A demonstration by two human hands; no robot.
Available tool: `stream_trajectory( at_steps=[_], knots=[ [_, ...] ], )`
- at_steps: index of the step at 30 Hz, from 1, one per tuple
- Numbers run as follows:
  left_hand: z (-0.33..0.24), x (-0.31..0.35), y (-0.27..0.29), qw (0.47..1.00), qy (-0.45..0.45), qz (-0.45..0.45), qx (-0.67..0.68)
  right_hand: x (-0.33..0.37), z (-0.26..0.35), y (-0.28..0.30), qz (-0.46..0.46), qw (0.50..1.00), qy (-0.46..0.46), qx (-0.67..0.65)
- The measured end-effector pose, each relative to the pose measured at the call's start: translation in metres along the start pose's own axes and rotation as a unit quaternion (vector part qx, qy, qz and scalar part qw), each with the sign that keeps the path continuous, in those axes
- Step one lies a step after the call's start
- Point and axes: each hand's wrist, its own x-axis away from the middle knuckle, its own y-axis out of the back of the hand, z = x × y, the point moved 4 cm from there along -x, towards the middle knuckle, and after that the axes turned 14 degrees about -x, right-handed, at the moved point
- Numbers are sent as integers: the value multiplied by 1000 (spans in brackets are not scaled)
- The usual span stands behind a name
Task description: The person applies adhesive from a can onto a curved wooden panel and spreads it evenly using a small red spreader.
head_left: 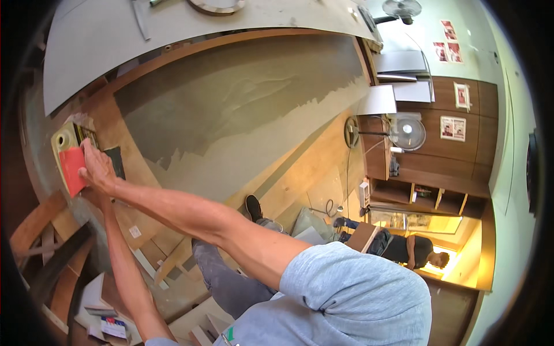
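Surface: one broad panel (pixel 231 109), coated dark grey-brown over its far part, paler along the near side, the boundary between the two ragged; wooden surround (pixel 141 167) visible at its left end; one large white sheet (pixel 104 52) beyond it, carrying one ring-shaped item (pixel 217 6) and one narrow strip (pixel 140 20).

Room: brown cabinet (pixel 441 153) at right, with open compartments (pixel 424 196) below; pale wall (pixel 473 34) alongside.

Counted: fans, two, one at the far right (pixel 402 8), one nearer before the cabinet (pixel 407 131); printed sheets, five, three on the wall (pixel 448 29), two on the cabinet (pixel 453 128); co-worker, one, in a dark top (pixel 401 249), at right; black shoe, one (pixel 253 207), just off the panel's near side.

Items at hand: yellow container, one (pixel 60 138), with a round opening, at the panel's left end; red flat piece, one (pixel 72 173), against it, whether separate or the container's own face cannot be told; dark flat piece, one (pixel 117 163), just right of the fingers.

Hands, two: right hand (pixel 98 167), fingers extended close together, touching the red flat piece, grip not determinable; left hand hidden behind the right, its state not determinable, only the left forearm (pixel 127 271) plainly seen.
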Motion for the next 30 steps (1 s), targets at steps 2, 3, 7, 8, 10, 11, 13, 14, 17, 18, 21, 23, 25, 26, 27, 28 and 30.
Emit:
stream_trajectory(
  at_steps=[2,3,7,8,10,11,13,14,17,18,21,23,25,26,27,28,30],
  knots=[
    [-9,0,-2,1000,-9,-8,2,-2,-3,19,-1,991,-63,-122],
    [-15,14,-14,1000,-9,-4,10,7,-9,34,-6,979,-98,-178],
    [-9,9,8,999,-31,-28,15,46,5,70,129,848,-213,-467],
    [-5,3,20,998,-45,-37,12,63,0,86,144,832,-239,-480],
    [-4,-3,33,996,-69,-51,30,102,-30,139,45,806,-300,-507],
    [6,-14,37,996,-16,-65,59,122,-52,169,-12,800,-318,-509],
    [-6,-1,25,998,6,-56,-23,188,-123,268,-130,780,-357,-497],
    [-6,-4,29,998,10,-49,-28,210,-139,299,-150,761,-312,-549],
    [-10,3,15,997,57,21,54,301,-200,434,-295,775,-324,-456],
    [-7,4,17,989,92,58,96,324,-207,464,-318,774,-328,-438],
    [10,-6,73,949,214,128,192,354,-204,482,-375,738,-339,-447],
    [-22,31,108,984,150,93,26,389,-195,509,-406,718,-337,-454],
    [-42,52,139,988,99,113,33,400,-191,519,-422,695,-319,-487],
    [-59,74,147,993,32,103,-41,419,-188,527,-425,690,-316,-494],
    [-85,101,156,989,-36,87,-116,435,-185,534,-425,684,-315,-502],
    [-102,125,165,989,5,88,-120,444,-183,535,-419,677,-316,-516],
    [-135,165,188,971,-62,103,-208,451,-179,539,-428,662,-316,-528]
  ],
)
